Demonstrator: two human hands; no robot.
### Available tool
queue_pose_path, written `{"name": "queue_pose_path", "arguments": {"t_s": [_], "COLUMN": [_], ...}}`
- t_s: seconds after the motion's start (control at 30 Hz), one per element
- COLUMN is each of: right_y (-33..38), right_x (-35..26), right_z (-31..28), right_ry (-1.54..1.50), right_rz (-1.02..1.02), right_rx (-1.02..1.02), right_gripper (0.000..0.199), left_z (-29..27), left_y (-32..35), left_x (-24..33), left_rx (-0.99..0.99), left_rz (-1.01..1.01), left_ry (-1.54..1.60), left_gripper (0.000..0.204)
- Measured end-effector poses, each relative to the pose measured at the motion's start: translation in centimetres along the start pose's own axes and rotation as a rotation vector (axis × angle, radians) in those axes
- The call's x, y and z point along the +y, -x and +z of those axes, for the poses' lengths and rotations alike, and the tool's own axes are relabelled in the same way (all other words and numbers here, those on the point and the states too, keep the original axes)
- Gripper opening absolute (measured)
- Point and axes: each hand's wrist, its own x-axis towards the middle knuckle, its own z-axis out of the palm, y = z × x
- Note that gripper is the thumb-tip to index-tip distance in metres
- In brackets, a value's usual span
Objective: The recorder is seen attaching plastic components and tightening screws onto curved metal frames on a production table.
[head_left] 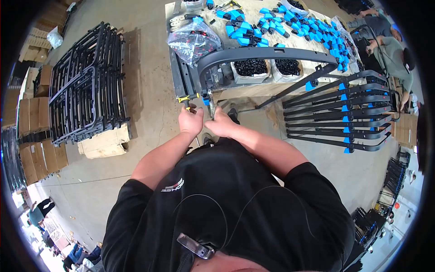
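Note:
My left hand (190, 121) is closed around the grip of a yellow-and-black T-shaped hand tool (186, 99). The tool's head points at the near left end of a black bent tube frame (272, 53), which lies across the workbench (226, 94). Just to the right, my right hand (221, 123) has its fingers closed on a slim silver piece (212, 107) below that frame end; its exact kind is unclear. A small blue part (206, 102) sits there between the hands. My fingertips are partly hidden.
On the bench are boxes of small black parts (250, 68), many blue-and-black pieces (312, 34) and a clear plastic bag (194, 43). Black frames (337, 113) are racked at right. More frames (88, 86) stand stacked at left. Other people (401, 59) work beyond the bench's right end.

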Motion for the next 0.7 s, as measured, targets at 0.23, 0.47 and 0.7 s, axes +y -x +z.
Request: {"name": "queue_pose_path", "arguments": {"t_s": [0.23,0.47,0.7], "right_y": [-0.5,-2.6,1.9], "right_x": [0.0,2.2,9.9], "right_z": [0.0,-0.5,-7.9], "right_ry": [-0.054,-0.767,-0.843], "right_rz": [0.061,0.017,0.153], "right_rx": [0.001,0.353,0.279], "right_gripper": [0.080,0.021,0.015], "left_z": [2.0,-0.4,-3.0], "left_y": [-2.2,-2.7,-3.7], "left_x": [-1.5,0.9,-1.2], "left_rx": [0.129,-0.259,0.219], "left_rz": [0.140,-0.228,-0.262], "left_ry": [-0.015,0.810,0.792], "left_gripper": [0.027,0.022,0.023]}}
